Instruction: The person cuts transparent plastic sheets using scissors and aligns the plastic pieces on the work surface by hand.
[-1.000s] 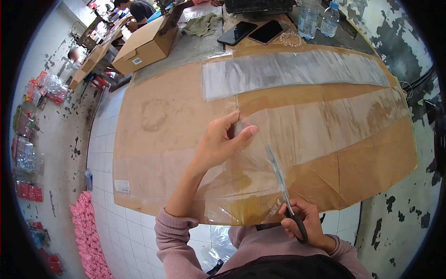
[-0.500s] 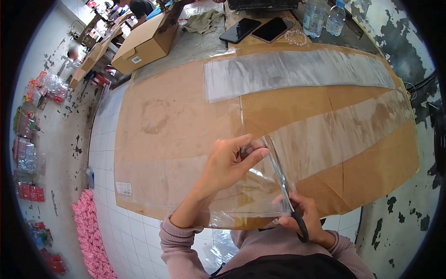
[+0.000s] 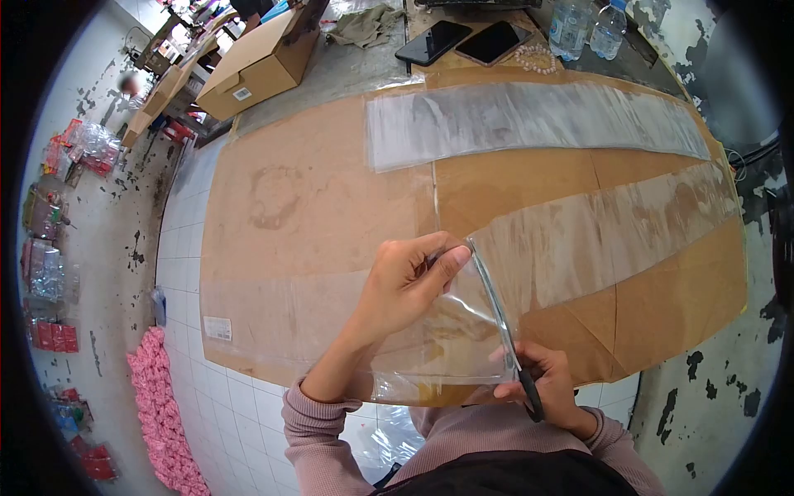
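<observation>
My left hand [image 3: 412, 285] pinches the edge of a clear plastic sheet [image 3: 463, 335] over the cardboard's front middle part. In my right hand [image 3: 546, 384] are the scissors [image 3: 495, 306], with black handles and long metal blades that point up and away from me. The blades look closed along the sheet's right edge, their tips beside my left fingertips. Right of the blades lies a long translucent strip [image 3: 612, 227]. Farther back, a stack of clear plastic strips [image 3: 538, 124] lies flat on the cardboard [image 3: 289, 240].
Two phones [image 3: 434, 43], a beaded bracelet [image 3: 536, 58] and two water bottles [image 3: 569, 29] stand or lie behind the cardboard. A cardboard box [image 3: 256, 74] is at the back left. Pink bundled material [image 3: 161, 413] is at lower left.
My left hand has moved down and slightly right with the sheet, toward the scissor tips. The scissor blades, slightly apart half a second ago, now look closed.
</observation>
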`<act>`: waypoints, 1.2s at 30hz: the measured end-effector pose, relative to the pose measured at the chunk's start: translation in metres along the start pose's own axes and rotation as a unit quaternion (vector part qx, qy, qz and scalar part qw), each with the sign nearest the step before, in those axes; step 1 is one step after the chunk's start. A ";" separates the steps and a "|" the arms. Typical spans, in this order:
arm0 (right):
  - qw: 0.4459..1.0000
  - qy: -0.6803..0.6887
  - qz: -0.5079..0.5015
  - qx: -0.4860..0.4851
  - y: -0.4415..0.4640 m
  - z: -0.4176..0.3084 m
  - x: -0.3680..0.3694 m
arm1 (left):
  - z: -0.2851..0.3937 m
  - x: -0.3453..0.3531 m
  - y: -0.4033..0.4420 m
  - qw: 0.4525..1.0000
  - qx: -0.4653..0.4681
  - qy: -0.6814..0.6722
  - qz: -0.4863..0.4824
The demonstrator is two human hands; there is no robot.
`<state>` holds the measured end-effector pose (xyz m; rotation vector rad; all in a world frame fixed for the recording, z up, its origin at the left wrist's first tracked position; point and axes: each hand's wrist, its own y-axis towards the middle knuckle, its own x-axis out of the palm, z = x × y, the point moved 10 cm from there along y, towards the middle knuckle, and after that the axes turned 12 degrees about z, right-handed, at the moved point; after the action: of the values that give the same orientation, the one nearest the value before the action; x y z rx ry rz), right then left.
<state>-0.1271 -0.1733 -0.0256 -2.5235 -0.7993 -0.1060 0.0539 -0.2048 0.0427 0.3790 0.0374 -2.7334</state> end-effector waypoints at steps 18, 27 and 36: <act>1.000 0.002 -0.011 -0.008 0.008 -0.003 0.016 | 0.005 0.010 -0.021 1.000 0.006 0.019 -0.009; 1.000 -0.010 0.015 -0.017 0.011 0.009 0.010 | 0.003 0.004 -0.019 0.999 -0.008 -0.029 0.025; 0.998 -0.059 0.016 -0.002 0.013 -0.001 0.009 | 0.001 -0.001 -0.019 0.998 -0.020 -0.053 0.042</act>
<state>-0.1126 -0.1784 -0.0278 -2.5638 -0.8029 0.0522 0.0470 -0.1872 0.0433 0.2181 0.0461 -2.6612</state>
